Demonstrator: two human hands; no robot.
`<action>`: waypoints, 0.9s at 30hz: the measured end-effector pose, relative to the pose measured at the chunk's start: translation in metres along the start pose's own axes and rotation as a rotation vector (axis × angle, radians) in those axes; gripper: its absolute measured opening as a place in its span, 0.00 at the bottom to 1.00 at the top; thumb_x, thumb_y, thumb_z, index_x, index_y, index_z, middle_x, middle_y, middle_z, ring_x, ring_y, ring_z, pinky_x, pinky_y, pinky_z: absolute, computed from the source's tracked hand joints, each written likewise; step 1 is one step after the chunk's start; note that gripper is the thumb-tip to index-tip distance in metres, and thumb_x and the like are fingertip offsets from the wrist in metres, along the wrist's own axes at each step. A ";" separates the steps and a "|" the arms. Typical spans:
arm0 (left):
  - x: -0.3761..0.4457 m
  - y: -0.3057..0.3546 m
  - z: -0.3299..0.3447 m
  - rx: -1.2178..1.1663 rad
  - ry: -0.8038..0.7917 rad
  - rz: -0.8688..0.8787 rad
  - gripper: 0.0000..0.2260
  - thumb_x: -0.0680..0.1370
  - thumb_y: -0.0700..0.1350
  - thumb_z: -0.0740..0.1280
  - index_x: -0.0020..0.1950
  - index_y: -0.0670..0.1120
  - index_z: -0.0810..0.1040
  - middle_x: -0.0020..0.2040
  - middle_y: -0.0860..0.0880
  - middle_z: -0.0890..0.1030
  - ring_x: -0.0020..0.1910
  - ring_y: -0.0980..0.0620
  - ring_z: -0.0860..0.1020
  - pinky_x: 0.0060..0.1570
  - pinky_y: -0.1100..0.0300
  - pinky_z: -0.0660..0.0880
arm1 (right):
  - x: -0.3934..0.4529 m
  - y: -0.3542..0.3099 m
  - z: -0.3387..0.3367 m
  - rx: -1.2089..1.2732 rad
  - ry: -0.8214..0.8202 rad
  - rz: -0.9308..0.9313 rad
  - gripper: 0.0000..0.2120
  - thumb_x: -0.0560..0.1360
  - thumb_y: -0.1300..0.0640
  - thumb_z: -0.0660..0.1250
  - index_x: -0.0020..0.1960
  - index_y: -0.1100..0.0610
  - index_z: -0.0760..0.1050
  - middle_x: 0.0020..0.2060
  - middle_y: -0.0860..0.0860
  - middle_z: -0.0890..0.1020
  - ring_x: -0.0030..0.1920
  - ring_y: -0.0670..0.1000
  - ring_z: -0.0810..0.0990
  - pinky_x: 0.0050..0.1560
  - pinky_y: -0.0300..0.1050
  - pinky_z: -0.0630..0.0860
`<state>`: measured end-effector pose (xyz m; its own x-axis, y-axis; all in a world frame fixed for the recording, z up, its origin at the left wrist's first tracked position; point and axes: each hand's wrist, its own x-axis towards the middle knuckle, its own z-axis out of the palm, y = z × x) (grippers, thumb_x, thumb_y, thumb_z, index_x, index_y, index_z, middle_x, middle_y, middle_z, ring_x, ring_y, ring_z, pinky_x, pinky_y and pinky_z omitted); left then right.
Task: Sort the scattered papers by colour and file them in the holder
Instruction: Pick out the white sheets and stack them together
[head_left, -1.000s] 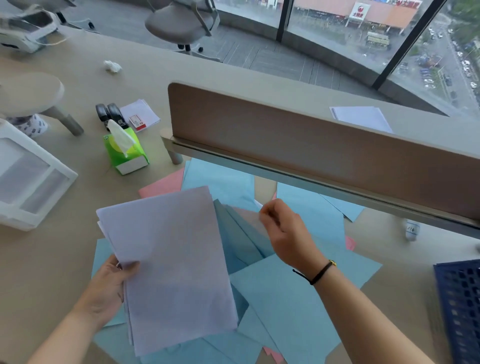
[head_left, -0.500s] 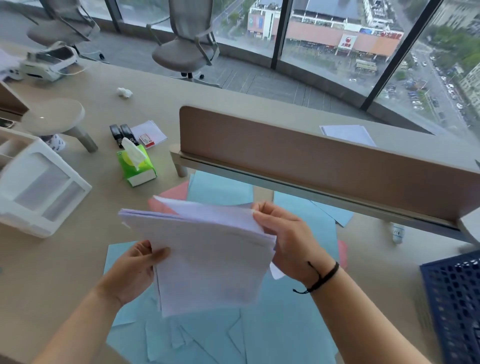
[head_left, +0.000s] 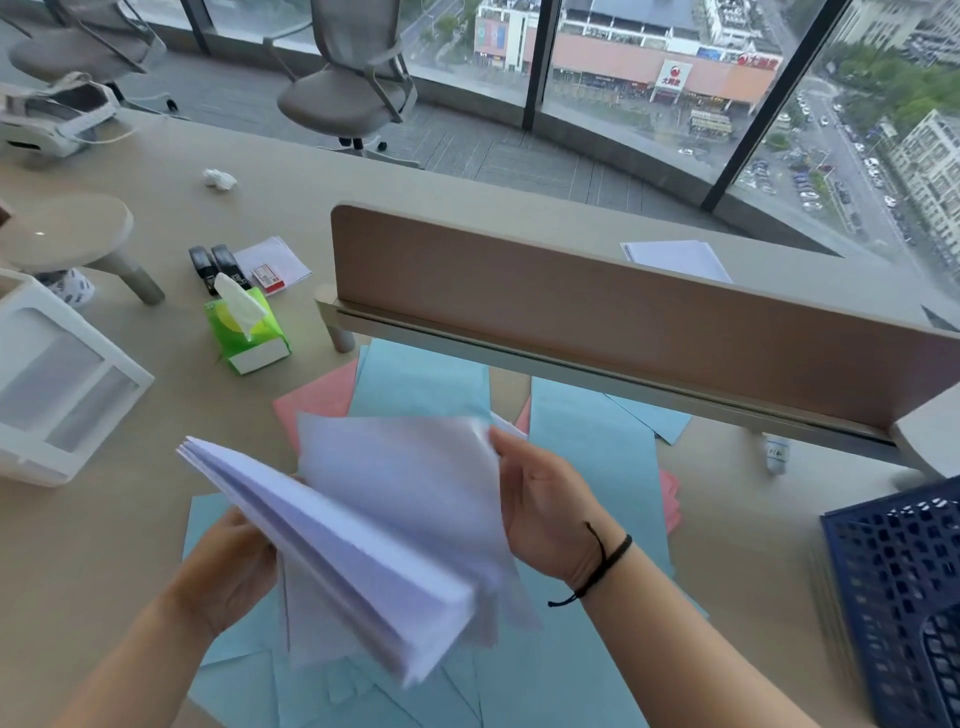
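Btwn both hands: white stack (head_left: 363, 525) (tilted)

We hold a stack of white sheets (head_left: 374, 525), tilted and motion-blurred, above the desk. Light-blue sheets (head_left: 587, 467) lie scattered and overlapping beneath it, with pink sheets (head_left: 317, 402) partly covered. The dark-blue perforated holder (head_left: 904, 587) stands at the right edge.

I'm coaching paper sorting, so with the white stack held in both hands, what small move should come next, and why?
Probably square the white paper stack: its edges are fanned between the left hand and right hand. The dark blue perforated holder waits at right, while light blue sheets still cover the desk.
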<state>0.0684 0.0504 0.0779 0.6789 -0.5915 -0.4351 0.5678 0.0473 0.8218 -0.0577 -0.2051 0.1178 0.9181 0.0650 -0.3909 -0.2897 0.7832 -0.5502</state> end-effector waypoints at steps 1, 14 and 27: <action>0.007 -0.005 -0.012 -0.030 0.054 -0.044 0.27 0.56 0.39 0.82 0.53 0.39 0.82 0.43 0.43 0.86 0.39 0.50 0.85 0.38 0.59 0.82 | 0.005 0.002 -0.008 -0.005 0.000 0.021 0.21 0.80 0.42 0.61 0.61 0.58 0.78 0.55 0.58 0.83 0.54 0.58 0.83 0.59 0.57 0.76; 0.072 -0.055 -0.025 0.087 0.270 -0.423 0.15 0.77 0.33 0.64 0.64 0.37 0.76 0.58 0.36 0.82 0.53 0.38 0.82 0.55 0.44 0.79 | 0.090 0.043 -0.086 -0.418 0.562 0.174 0.17 0.74 0.71 0.60 0.58 0.59 0.78 0.53 0.60 0.85 0.47 0.60 0.85 0.51 0.57 0.83; 0.105 -0.094 -0.030 0.372 0.481 -0.251 0.12 0.80 0.31 0.61 0.57 0.42 0.79 0.52 0.42 0.84 0.49 0.43 0.81 0.50 0.50 0.77 | 0.154 -0.026 -0.179 -1.520 0.918 0.121 0.15 0.76 0.55 0.61 0.60 0.56 0.79 0.57 0.56 0.83 0.57 0.61 0.79 0.52 0.47 0.74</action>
<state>0.1001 0.0084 -0.0561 0.7281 -0.1186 -0.6751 0.5955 -0.3782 0.7088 0.0424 -0.3264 -0.0603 0.5978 -0.6759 -0.4311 -0.7966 -0.4402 -0.4143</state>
